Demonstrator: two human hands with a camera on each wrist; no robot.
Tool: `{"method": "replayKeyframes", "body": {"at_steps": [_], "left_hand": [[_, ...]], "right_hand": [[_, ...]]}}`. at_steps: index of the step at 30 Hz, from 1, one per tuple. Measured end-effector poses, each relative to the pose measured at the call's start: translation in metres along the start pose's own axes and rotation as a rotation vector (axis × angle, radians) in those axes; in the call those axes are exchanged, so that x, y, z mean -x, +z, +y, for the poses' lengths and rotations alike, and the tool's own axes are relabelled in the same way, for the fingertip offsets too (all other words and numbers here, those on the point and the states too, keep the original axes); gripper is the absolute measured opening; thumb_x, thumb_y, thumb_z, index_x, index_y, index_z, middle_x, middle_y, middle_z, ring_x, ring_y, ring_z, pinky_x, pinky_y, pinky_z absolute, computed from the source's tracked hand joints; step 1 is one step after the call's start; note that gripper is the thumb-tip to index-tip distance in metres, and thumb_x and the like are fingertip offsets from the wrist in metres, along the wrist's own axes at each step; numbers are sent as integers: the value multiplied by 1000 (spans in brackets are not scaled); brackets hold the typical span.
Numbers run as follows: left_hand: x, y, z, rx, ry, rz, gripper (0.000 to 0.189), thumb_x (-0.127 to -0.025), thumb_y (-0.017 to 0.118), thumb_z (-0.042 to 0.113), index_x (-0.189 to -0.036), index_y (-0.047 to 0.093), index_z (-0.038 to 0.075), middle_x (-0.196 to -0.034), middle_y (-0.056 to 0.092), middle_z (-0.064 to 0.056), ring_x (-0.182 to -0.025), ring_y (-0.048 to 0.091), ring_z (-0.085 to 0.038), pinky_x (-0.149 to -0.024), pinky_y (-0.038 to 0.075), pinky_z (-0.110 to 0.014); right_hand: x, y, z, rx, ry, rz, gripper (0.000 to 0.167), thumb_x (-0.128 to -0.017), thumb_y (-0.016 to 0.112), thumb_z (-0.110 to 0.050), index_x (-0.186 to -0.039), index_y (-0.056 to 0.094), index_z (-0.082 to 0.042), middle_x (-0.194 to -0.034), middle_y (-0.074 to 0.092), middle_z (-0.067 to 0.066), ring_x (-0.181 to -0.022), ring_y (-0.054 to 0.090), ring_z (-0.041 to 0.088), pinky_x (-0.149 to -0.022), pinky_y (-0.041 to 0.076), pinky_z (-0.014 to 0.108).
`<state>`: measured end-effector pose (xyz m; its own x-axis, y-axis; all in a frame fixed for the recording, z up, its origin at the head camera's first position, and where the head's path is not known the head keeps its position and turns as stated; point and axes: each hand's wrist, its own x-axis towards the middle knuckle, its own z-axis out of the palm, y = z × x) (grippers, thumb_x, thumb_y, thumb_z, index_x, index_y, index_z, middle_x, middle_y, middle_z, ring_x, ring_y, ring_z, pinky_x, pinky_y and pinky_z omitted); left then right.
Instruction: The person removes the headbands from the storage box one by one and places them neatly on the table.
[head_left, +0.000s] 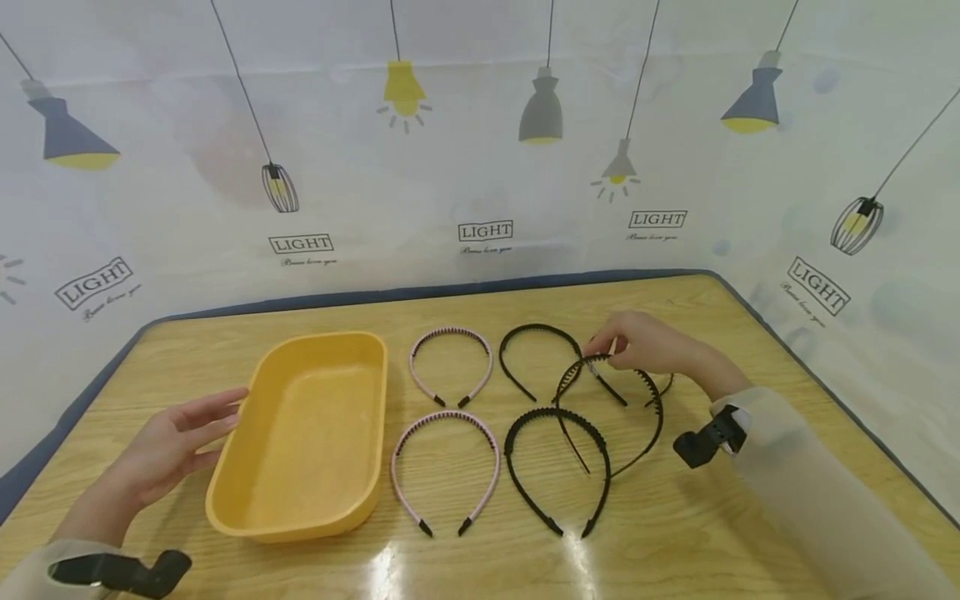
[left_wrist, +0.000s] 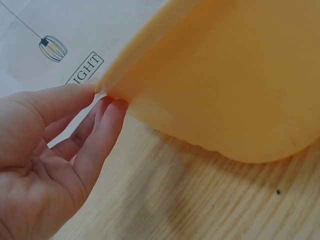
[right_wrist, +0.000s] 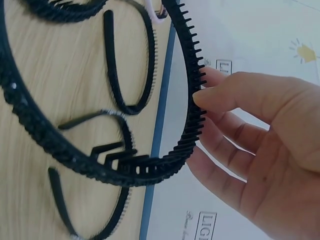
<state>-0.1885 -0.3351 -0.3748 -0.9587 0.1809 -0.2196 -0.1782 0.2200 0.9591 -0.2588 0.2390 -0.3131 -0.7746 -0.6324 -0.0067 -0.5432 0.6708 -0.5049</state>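
Observation:
My right hand [head_left: 637, 343] pinches a black headband [right_wrist: 75, 167] by its toothed band, thumb on one side and fingers on the other. It is held up over the right of the table, its two ends pointing down toward me. Behind it another black headband [head_left: 611, 389] with a shiny trim lies partly hidden by the hand. My left hand [head_left: 168, 442] is at the left side of a yellow tray [head_left: 375, 500], its extended fingertips touching the tray near the rim. Nothing lies inside the tray.
Two pink headbands, one behind [head_left: 450, 331] and one in front [head_left: 447, 414], lie right of the tray. Beside them lie two black headbands, one behind [head_left: 540, 327] and one in front [head_left: 558, 412]. A lamp-printed cloth [head_left: 420, 183] stands around the wooden table [head_left: 675, 533].

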Motion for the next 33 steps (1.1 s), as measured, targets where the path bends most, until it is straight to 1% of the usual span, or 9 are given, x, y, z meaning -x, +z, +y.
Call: {"method": "replayKeyframes", "body": {"at_steps": [7,12,16,21,25,29,33], "left_hand": [[1,-1,-1,7,11,-1,41,-93,56,19,-134,50,22,-107,55,19,-95,54,5,-78,54,-32],[2,0,-1,20,11,-3,41,-93,56,18,-133,50,22,-107,56,19,-95,55,4,-78,54,-32],[2,-1,-1,27,9,-7,41,-93,56,18,-133,50,22,-107,56,18,-95,55,4,-78,54,-32],[1,-1,-1,16,6,-6,42,-93,56,19,-134,49,22,-108,55,18,-95,55,4,-79,54,-33],[1,0,0,-5,11,-2,44,-93,56,20,-135,48,20,-108,55,18,-95,54,5,-79,54,-33],[1,0,0,4,24,-10,42,-93,56,18,-134,50,21,-108,56,17,-96,54,4,-78,54,-33],[1,1,1,23,28,-17,40,-93,56,17,-132,52,22,-107,56,16,-96,54,4,-78,54,-32]], "right_hand": [[13,-4,8,-12,26,-24,27,-83,57,6,-107,67,1,-94,59,9,-87,57,27,-66,53,33],[21,-3,20,-8,38,-19,27,-82,57,8,-105,68,0,-93,60,8,-84,57,23,-65,52,30],[27,-3,28,-25,46,-22,26,-82,56,8,-105,68,0,-95,60,8,-83,56,20,-63,52,29],[34,-2,32,-42,48,-31,25,-84,57,7,-105,67,0,-100,61,8,-83,56,20,-64,52,29],[38,-1,34,-62,62,-48,24,-84,58,6,-106,67,1,-101,62,8,-84,56,20,-64,52,28],[41,1,37,-87,54,-66,24,-84,58,6,-105,67,1,-101,62,9,-84,56,22,-62,52,28],[44,4,40,-97,29,-95,25,-82,56,9,-103,68,0,-101,63,9,-84,57,24,-62,53,27]]}}
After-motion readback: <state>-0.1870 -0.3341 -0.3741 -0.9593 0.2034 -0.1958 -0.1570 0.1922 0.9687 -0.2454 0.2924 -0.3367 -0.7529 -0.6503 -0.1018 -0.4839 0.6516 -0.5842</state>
